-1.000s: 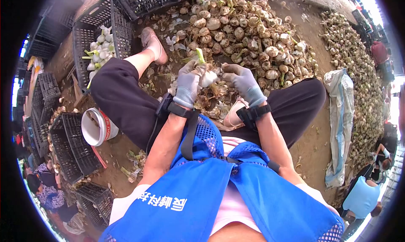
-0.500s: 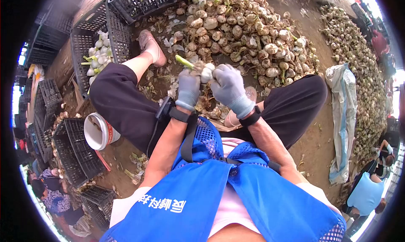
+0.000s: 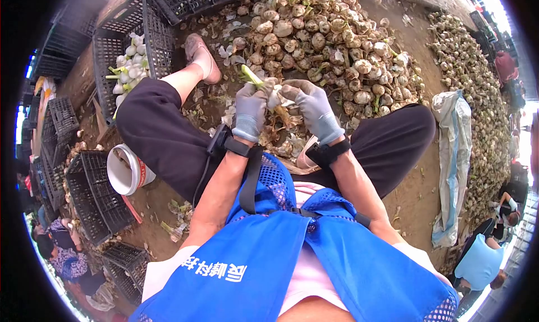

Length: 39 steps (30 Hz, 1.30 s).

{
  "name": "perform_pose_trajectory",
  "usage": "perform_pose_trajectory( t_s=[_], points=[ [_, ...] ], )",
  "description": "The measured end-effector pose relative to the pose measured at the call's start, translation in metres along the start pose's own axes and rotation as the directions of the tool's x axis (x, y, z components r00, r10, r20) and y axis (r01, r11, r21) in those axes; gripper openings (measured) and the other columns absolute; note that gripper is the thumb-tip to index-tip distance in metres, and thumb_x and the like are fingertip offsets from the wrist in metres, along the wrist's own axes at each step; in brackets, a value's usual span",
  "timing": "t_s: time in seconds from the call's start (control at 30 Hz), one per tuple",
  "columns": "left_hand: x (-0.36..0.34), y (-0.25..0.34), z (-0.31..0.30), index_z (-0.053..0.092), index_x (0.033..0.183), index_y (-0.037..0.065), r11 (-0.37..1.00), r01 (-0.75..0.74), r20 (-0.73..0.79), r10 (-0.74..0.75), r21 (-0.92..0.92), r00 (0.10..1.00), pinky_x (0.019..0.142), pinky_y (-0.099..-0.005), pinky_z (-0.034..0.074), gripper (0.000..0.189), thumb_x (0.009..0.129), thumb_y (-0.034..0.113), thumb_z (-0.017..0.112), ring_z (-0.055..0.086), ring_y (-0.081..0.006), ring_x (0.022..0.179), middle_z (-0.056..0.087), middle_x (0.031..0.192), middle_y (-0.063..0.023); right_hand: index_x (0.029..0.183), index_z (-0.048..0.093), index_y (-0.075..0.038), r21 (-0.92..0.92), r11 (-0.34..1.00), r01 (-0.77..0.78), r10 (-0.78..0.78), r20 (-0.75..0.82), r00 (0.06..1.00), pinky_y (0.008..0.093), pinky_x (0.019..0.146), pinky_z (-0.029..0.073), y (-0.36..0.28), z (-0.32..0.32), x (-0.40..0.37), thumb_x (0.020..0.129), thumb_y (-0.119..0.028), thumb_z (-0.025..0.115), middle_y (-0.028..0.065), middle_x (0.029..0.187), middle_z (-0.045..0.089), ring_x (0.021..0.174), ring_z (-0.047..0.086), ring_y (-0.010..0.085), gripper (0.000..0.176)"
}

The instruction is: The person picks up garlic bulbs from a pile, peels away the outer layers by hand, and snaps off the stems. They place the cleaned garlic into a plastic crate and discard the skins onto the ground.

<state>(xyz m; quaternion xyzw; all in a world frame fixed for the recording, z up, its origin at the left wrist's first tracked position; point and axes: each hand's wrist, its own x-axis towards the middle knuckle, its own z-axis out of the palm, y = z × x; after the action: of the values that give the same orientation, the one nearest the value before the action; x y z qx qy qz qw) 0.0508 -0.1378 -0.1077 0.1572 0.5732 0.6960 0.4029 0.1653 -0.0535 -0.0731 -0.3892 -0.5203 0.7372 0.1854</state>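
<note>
Both hands wear grey gloves and meet in front of my lap. My left hand (image 3: 250,107) is closed around a garlic bulb (image 3: 274,100), whose cut green stem (image 3: 251,75) sticks out past the fingers toward the upper left. From the other side, my right hand (image 3: 313,106) has its bent fingers pinched at the bulb's edge; its brown, dirty fingertips hide part of the contact. Beyond the hands lies a big heap of unpeeled garlic (image 3: 337,47). Loose dry skins (image 3: 286,120) litter the ground beneath.
A black crate (image 3: 104,58) at upper left contains white cleaned garlic (image 3: 132,69). A white bucket (image 3: 123,173) stands left of my knee, beside another black crate (image 3: 95,198). On the right are a plastic sack (image 3: 452,165) and a long garlic pile (image 3: 488,125). Other people sit at both sides.
My right hand has turned and its fingers have shifted up over the bulb, which now shows less white. The left hand and stem have tilted slightly.
</note>
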Motion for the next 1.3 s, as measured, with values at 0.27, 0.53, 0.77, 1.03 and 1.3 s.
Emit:
perform_pose_trajectory(
  t_s=[0.27,0.53,0.77,1.03,1.3],
  points=[
    [0.002,-0.005,0.0,0.064,0.095,-0.002,0.998,-0.009,-0.023,0.007,-0.059,1.0,0.062,-0.0203,0.046,0.018,0.083,0.011,0.062,0.056,-0.0076,0.07,0.063,0.083,-0.0028,0.102,0.057,0.005,0.263,0.959,-0.105,0.065,0.153,0.986,0.0239,0.063,0.052,0.017,-0.022,0.006,0.082,-0.007,0.058,0.0094,0.09,0.064,0.075,0.062,0.0138,0.023],
    [-0.001,-0.002,0.008,0.06,0.099,-0.006,0.992,-0.117,-0.03,0.118,0.037,0.993,0.07,-0.0245,0.05,0.02,0.084,0.007,0.059,0.06,-0.0132,0.078,0.064,0.093,-0.0102,0.102,0.058,0.005,-0.504,0.816,0.282,-0.383,-0.106,0.918,0.0228,0.065,0.049,0.039,-0.002,0.018,0.072,0.003,0.058,0.0112,0.091,0.064,0.076,0.06,0.0119,0.03],
    [0.008,-0.001,-0.005,0.055,0.1,-0.007,0.82,0.068,0.142,0.017,-0.568,0.99,0.083,-0.0303,0.048,0.024,0.09,0.013,0.046,0.059,-0.0231,0.091,0.059,0.103,-0.0201,0.086,0.067,-0.001,-0.705,0.709,0.018,0.027,0.052,0.998,0.0254,0.061,0.047,0.114,-0.042,0.057,0.065,0.003,0.057,0.0047,0.072,0.065,0.067,0.058,0.0132,0.024],
    [0.007,-0.018,0.002,0.055,0.094,0.0,0.863,0.082,-0.028,-0.11,-0.498,0.993,0.077,-0.0334,0.049,0.03,0.095,0.027,0.041,0.058,-0.022,0.082,0.059,0.089,-0.0104,0.124,0.042,0.003,-0.321,0.866,0.384,-0.331,0.207,0.92,0.0305,0.083,0.044,0.037,0.009,0.019,0.066,-0.012,0.064,0.0188,0.104,0.059,0.094,0.058,0.0241,0.064],
    [0.027,-0.001,-0.043,0.041,0.054,0.015,0.572,0.071,-0.122,-0.293,-0.817,0.948,0.043,-0.037,0.04,0.043,0.091,0.036,0.044,0.039,-0.0148,0.038,0.037,0.043,0.0011,0.119,0.046,-0.003,-0.83,0.49,0.265,-0.344,0.095,0.934,0.0353,0.083,0.046,0.062,-0.004,0.034,0.067,-0.014,0.065,0.0199,0.104,0.056,0.094,0.056,0.032,0.057]
  ],
)
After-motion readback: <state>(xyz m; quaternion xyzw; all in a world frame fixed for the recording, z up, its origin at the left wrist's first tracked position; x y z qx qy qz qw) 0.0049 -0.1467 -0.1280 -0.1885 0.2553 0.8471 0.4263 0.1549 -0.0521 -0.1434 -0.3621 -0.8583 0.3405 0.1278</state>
